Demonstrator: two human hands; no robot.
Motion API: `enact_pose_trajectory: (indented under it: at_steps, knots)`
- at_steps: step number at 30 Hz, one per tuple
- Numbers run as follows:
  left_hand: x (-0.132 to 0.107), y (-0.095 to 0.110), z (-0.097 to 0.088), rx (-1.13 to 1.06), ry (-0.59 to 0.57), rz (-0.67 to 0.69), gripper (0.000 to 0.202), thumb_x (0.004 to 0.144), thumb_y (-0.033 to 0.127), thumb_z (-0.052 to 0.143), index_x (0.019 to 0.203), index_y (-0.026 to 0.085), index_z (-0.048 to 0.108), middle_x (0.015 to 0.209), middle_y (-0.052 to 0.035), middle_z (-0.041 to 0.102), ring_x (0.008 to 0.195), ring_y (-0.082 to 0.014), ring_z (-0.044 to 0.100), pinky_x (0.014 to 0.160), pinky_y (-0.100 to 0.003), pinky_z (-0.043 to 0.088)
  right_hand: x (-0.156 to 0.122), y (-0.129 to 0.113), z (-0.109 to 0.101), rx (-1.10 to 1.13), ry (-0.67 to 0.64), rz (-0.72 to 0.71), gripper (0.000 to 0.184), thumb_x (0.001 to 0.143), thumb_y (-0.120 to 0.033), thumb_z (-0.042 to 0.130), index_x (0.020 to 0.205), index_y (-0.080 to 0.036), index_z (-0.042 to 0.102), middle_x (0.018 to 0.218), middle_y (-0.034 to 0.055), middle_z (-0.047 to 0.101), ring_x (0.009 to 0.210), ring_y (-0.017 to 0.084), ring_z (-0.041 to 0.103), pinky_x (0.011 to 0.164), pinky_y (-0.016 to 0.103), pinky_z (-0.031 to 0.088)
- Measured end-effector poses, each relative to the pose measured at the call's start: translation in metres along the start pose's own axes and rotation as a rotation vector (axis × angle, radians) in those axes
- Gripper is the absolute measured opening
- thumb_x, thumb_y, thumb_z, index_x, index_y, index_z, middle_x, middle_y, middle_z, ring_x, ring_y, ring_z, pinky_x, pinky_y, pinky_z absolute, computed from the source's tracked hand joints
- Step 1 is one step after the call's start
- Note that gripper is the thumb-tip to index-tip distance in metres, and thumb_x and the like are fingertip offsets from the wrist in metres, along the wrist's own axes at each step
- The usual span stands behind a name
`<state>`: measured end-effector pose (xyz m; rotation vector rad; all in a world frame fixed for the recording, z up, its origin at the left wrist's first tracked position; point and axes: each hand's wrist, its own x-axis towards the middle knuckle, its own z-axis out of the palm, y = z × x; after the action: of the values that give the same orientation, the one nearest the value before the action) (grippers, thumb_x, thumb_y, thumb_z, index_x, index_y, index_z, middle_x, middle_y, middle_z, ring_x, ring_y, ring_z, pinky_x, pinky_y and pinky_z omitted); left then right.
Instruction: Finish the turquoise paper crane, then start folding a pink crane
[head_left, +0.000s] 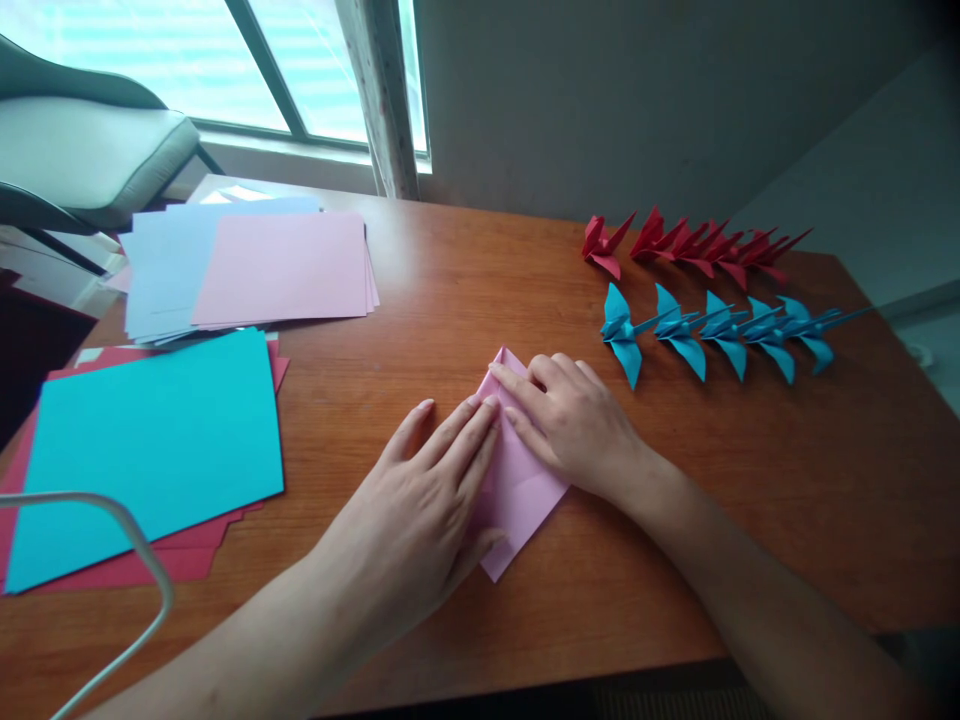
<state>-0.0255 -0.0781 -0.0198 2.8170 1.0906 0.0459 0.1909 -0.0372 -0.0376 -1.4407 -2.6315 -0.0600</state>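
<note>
A folded pink paper (521,490) lies as a diamond near the front middle of the wooden table (787,480). My left hand (427,500) rests flat on its left half, fingers stretched out and pressing down. My right hand (574,420) lies on its upper right part, forefinger pointing along the upper fold towards the top corner, fingers pressed on the paper. Both hands cover much of the sheet.
Several blue paper cranes (720,335) lie in a row at the right, with several red cranes (697,245) behind them. At the left lie a turquoise sheet (157,440) over red sheets, and stacked pink (289,265) and pale blue papers. A chair (82,140) stands at the far left.
</note>
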Motion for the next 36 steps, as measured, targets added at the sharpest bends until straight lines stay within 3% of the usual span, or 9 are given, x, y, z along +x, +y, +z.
enact_pose_trajectory:
  at_steps: [8,36]
  knots:
    - [-0.0025,-0.0004,-0.0004,0.002,-0.001,0.007,0.075,0.099,0.053,0.044,0.156,0.005,0.034,0.164,-0.0143,0.028,0.153,-0.0300,0.028,0.125,-0.048,0.015,0.0061,-0.0030,0.0018,0.011,-0.003,0.066,0.051,0.104,-0.036,0.041,0.147,-0.010,0.049,0.111,0.0123,0.066,0.097,0.026,0.054,0.080,0.039,0.038]
    - [-0.0021,0.0005,0.0005,-0.003,0.034,0.009,0.076,0.097,0.054,0.048,0.154,0.005,0.036,0.164,-0.0127,0.030,0.150,-0.0297,0.033,0.124,-0.047,0.017,0.0097,-0.0043,0.0043,0.003,-0.013,0.111,0.050,0.104,-0.036,0.041,0.144,-0.009,0.052,0.105,0.0104,0.066,0.096,0.026,0.055,0.082,0.038,0.040]
